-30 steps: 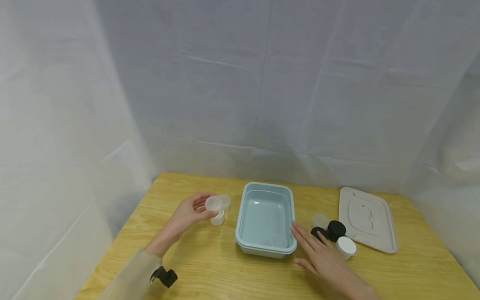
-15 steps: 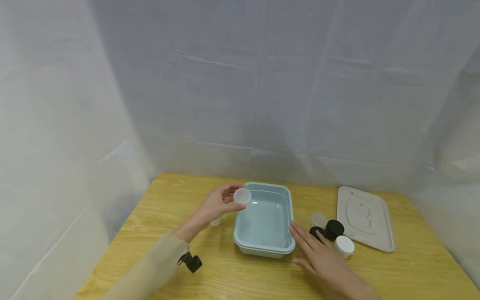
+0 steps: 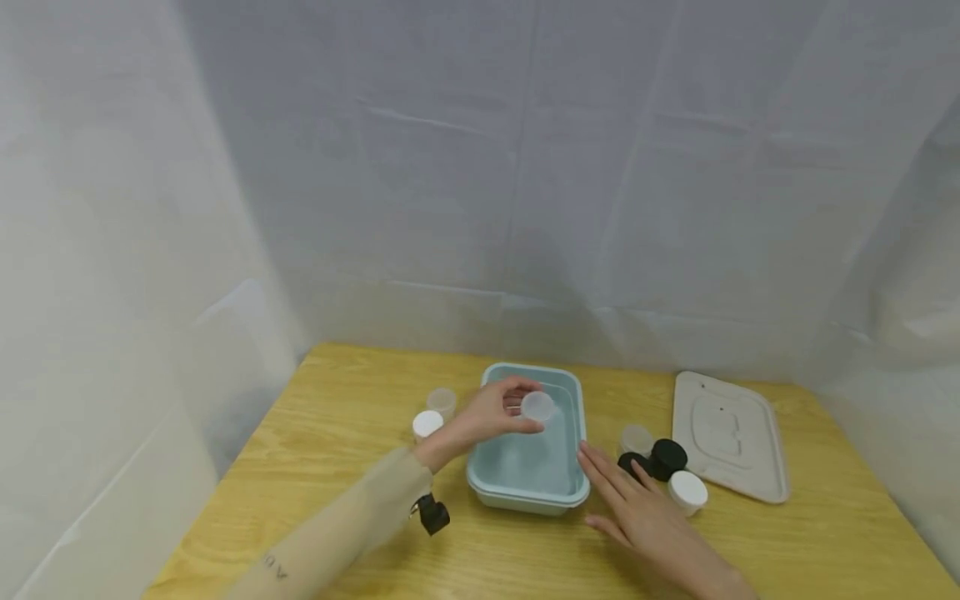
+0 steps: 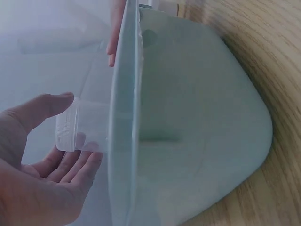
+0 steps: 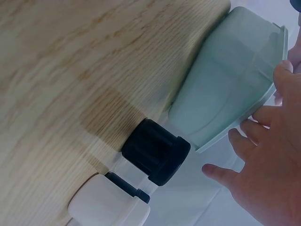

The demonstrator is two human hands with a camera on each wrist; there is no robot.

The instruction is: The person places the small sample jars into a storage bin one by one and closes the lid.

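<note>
Pinching a small clear cup [image 3: 537, 406] between thumb and fingertips, the left hand [image 3: 495, 412] holds it above the pale blue tub [image 3: 573, 492], centre of the head frame, the cup's round end tipped toward the camera. The cup sits at the fingertips, over the tub's left-centre; the left hand is the nearer. The right hand [image 3: 637, 508] lies flat, fingers straight and slightly spread, fingertips at the tub's right rim. Black-lidded and white-lidded jars [image 3: 670, 458] cluster beside it, lower right; a beige lid [image 3: 731, 437] lies further right. Two more small cups [image 3: 435, 414] stand left of the tub on the wooden table [image 3: 337, 392], white sheeting behind.
</note>
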